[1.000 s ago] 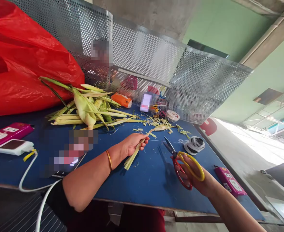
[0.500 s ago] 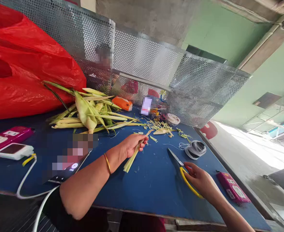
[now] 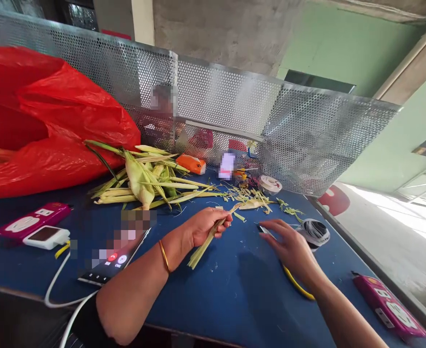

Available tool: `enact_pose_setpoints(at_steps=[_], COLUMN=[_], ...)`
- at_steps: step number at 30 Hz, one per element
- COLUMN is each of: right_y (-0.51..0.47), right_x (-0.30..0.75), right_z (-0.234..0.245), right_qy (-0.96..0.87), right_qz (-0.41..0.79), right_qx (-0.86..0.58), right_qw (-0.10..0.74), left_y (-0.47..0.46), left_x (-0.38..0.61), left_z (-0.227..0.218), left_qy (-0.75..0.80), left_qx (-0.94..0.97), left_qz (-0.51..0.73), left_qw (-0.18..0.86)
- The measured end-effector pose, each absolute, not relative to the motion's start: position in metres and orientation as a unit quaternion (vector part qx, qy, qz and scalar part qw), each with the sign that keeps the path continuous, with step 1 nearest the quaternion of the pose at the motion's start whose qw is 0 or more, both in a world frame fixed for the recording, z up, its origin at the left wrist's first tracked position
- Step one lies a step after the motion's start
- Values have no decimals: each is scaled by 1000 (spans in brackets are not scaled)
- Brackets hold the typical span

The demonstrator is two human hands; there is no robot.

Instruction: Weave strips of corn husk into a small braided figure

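Note:
My left hand (image 3: 205, 226) is closed around a thin bundle of pale green leaf strips (image 3: 202, 247), which slants down toward me over the blue table (image 3: 234, 299). My right hand (image 3: 291, 247) hovers with fingers spread just above the scissors (image 3: 297, 284), which lie flat on the table; only part of the yellow handle and the blade tip show beneath it. The hand holds nothing. A spool of white thread (image 3: 313, 231) sits just right of that hand.
A heap of green leaves (image 3: 145, 180) lies at the back left beside a red plastic bag (image 3: 49, 125). Cut scraps (image 3: 251, 199) litter the middle. A phone (image 3: 113, 258), a charger (image 3: 45, 237) and pink devices (image 3: 392, 307) rest near the edges. A perforated metal screen (image 3: 234, 116) walls the back.
My right hand lowered the scissors onto the table, let them go, and now hovers open over them. My left hand kept its hold on the strips.

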State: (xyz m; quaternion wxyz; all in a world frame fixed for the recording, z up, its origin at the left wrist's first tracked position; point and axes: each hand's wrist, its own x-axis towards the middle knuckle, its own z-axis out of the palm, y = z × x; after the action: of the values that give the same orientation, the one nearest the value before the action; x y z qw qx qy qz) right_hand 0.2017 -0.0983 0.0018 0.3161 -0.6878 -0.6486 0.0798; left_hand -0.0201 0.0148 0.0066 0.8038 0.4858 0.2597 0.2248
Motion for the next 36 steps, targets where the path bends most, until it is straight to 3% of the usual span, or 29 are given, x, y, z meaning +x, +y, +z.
enact_pose_setpoints(at_steps=[2,5,10,26,32,36], right_y=[-74,-47,-45,-55,-51,-50], right_x=[178,151,137,142,145,147], right_z=[10,7,-12,-9,-13,-16], right_qy=[-560,-462,-406,-452,-560,-547], right_qz=[250,445,454,443,444,403], right_qx=[-650,-554,-484,-495,-484,-528], right_qw=[449,531,629,595,504,509], left_y=[11,6,1,-2,5,7], left_x=[-19,-17,-12,-11,-14,-13], left_z=[8,9,5,6,12,10], left_qy=[265,295,315,291,288,297], left_qx=[530,583,607,498,401,376], left_qz=[237,258,243,212,236,228], left_qw=[770,711,688,789,837,848])
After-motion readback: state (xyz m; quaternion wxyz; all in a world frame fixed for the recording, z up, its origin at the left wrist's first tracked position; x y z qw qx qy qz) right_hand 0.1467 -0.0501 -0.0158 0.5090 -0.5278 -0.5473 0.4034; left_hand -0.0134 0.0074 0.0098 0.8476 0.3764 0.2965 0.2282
